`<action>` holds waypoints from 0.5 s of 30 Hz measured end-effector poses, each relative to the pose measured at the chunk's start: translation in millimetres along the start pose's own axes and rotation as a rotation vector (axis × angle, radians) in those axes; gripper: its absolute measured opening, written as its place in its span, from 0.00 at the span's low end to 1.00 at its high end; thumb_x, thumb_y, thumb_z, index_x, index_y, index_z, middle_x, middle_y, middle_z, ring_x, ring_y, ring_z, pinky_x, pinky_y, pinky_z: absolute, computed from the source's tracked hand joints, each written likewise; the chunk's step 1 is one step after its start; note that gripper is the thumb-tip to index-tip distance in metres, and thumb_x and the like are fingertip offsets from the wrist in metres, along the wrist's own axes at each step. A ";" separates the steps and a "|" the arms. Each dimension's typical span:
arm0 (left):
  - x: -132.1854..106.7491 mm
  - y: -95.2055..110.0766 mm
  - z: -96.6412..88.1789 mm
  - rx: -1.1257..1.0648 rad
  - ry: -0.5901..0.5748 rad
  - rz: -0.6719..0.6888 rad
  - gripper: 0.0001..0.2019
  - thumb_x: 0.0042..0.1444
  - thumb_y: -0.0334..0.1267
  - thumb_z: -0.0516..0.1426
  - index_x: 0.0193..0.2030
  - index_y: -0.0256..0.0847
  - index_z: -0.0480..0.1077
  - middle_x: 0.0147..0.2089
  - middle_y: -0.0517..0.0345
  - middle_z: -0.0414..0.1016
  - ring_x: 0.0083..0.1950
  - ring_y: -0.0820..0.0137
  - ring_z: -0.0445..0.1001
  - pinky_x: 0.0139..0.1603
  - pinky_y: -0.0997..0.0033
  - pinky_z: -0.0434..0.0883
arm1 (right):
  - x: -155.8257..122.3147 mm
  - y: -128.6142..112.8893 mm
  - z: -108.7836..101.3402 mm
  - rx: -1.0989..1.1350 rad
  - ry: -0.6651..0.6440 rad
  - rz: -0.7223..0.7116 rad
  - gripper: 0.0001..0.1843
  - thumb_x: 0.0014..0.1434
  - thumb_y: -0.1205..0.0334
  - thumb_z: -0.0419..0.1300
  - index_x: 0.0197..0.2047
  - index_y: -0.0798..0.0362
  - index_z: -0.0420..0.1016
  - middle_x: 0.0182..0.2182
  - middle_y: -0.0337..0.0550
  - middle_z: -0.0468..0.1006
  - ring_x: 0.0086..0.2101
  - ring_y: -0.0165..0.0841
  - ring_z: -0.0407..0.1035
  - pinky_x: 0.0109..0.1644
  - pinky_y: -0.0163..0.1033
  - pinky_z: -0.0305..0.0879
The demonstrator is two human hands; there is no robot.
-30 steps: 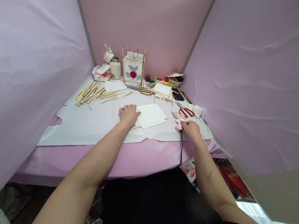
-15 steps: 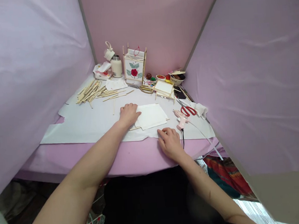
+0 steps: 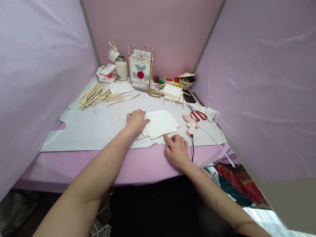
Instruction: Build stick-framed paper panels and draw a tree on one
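Paper (image 3: 161, 124) over thin sticks (image 3: 143, 137) lies partly under your left hand (image 3: 136, 121), fingers unclenched; your right hand (image 3: 177, 150) extends its index finger to the near edge, others curled.

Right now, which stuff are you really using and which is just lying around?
Being used, it seems:
white sheet, with the left hand on its left end and the right hand at its near edge
stick ends poking out from under it
pink glue gun, probably, lying close by

Just lying around, probably:
red-handled scissors
cream bottle
bowl
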State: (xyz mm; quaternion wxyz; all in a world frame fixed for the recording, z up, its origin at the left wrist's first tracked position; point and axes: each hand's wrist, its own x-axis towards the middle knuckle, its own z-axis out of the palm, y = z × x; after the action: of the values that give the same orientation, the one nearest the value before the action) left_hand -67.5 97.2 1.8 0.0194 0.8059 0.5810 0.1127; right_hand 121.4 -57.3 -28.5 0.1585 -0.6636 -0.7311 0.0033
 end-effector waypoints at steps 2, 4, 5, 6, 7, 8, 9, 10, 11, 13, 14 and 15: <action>0.4 -0.1 -0.2 0.000 -0.005 -0.003 0.15 0.66 0.46 0.53 0.52 0.41 0.72 0.56 0.44 0.72 0.60 0.52 0.68 0.57 0.52 0.63 | 0.1 -1.2 0.5 -0.009 0.018 -0.012 0.29 0.62 0.61 0.52 0.66 0.46 0.67 0.50 0.53 0.69 0.48 0.46 0.61 0.53 0.53 0.57; 0.5 -0.2 -0.2 -0.001 -0.010 -0.005 0.15 0.65 0.46 0.53 0.52 0.41 0.72 0.57 0.44 0.72 0.60 0.52 0.68 0.58 0.52 0.63 | 0.7 -2.9 0.3 -0.013 0.026 -0.028 0.28 0.63 0.60 0.52 0.66 0.46 0.67 0.55 0.54 0.69 0.52 0.48 0.60 0.56 0.54 0.56; 0.5 -0.2 -0.1 -0.002 -0.011 -0.006 0.15 0.65 0.46 0.53 0.53 0.41 0.72 0.57 0.44 0.72 0.60 0.52 0.67 0.58 0.52 0.62 | 1.1 -3.8 0.0 -0.016 0.027 -0.035 0.28 0.64 0.60 0.51 0.66 0.46 0.66 0.58 0.53 0.68 0.54 0.48 0.59 0.58 0.54 0.55; 0.4 -0.3 -0.1 -0.004 -0.012 -0.006 0.16 0.65 0.46 0.53 0.53 0.41 0.72 0.57 0.44 0.72 0.60 0.52 0.67 0.58 0.52 0.62 | 1.5 -4.7 -0.3 -0.021 0.026 -0.040 0.28 0.64 0.60 0.51 0.67 0.45 0.66 0.60 0.52 0.68 0.56 0.49 0.58 0.59 0.55 0.54; 0.3 -0.3 0.0 -0.005 -0.012 -0.005 0.16 0.65 0.46 0.53 0.53 0.41 0.72 0.58 0.44 0.72 0.61 0.52 0.67 0.58 0.52 0.62 | 2.0 -5.4 -0.6 -0.025 0.025 -0.043 0.28 0.65 0.60 0.50 0.67 0.45 0.65 0.62 0.52 0.67 0.58 0.49 0.57 0.60 0.55 0.53; 0.2 -0.4 0.2 -0.006 -0.013 -0.005 0.16 0.65 0.46 0.53 0.54 0.41 0.72 0.58 0.44 0.71 0.61 0.52 0.67 0.58 0.52 0.62 | 2.4 -6.0 -0.8 -0.028 0.025 -0.046 0.28 0.65 0.59 0.50 0.68 0.45 0.64 0.63 0.51 0.67 0.59 0.49 0.57 0.61 0.55 0.53; 0.2 -0.5 0.3 -0.007 -0.013 -0.004 0.16 0.65 0.46 0.53 0.54 0.41 0.72 0.58 0.44 0.71 0.61 0.52 0.67 0.59 0.52 0.62 | 2.8 -6.2 -1.0 -0.029 0.026 -0.049 0.28 0.65 0.59 0.50 0.68 0.45 0.64 0.64 0.50 0.66 0.60 0.49 0.56 0.62 0.56 0.52; 0.1 -0.5 0.5 -0.008 -0.013 -0.004 0.16 0.65 0.46 0.53 0.54 0.41 0.72 0.58 0.44 0.71 0.61 0.52 0.67 0.59 0.51 0.62 | 3.1 -6.2 -1.1 -0.027 0.027 -0.052 0.28 0.66 0.59 0.50 0.68 0.45 0.63 0.65 0.50 0.66 0.61 0.48 0.56 0.63 0.56 0.51; 0.1 -0.6 0.6 -0.009 -0.012 -0.003 0.16 0.65 0.46 0.53 0.54 0.40 0.72 0.58 0.44 0.71 0.61 0.52 0.67 0.58 0.51 0.62 | 3.5 -5.9 -1.0 -0.024 0.030 -0.055 0.28 0.66 0.59 0.50 0.69 0.45 0.63 0.66 0.50 0.65 0.61 0.48 0.55 0.64 0.56 0.51; 0.1 -0.6 0.9 -0.009 -0.008 -0.003 0.16 0.65 0.45 0.53 0.53 0.40 0.72 0.57 0.44 0.72 0.61 0.52 0.67 0.58 0.51 0.62 | 4.6 -4.8 -0.8 -0.016 0.036 -0.064 0.28 0.66 0.59 0.50 0.68 0.47 0.64 0.67 0.49 0.64 0.63 0.48 0.54 0.65 0.55 0.50; 0.2 -0.6 1.0 -0.009 -0.006 -0.003 0.16 0.65 0.45 0.53 0.53 0.40 0.72 0.57 0.44 0.72 0.60 0.52 0.67 0.58 0.51 0.62 | 5.3 -4.0 -0.7 -0.012 0.036 -0.073 0.28 0.66 0.59 0.50 0.68 0.48 0.64 0.67 0.49 0.64 0.63 0.48 0.54 0.66 0.55 0.49; 0.2 -0.6 1.1 -0.009 -0.004 -0.004 0.16 0.65 0.45 0.53 0.53 0.40 0.72 0.57 0.44 0.72 0.60 0.52 0.67 0.58 0.52 0.62 | 6.0 -3.3 -0.5 -0.007 0.034 -0.084 0.28 0.66 0.59 0.50 0.68 0.48 0.64 0.68 0.49 0.63 0.64 0.47 0.54 0.67 0.55 0.49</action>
State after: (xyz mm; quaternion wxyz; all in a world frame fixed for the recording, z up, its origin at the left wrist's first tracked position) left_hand -67.8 97.8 0.6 0.0240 0.8049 0.5819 0.1137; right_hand 117.9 -51.9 -25.9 0.1686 -0.6328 -0.7555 -0.0173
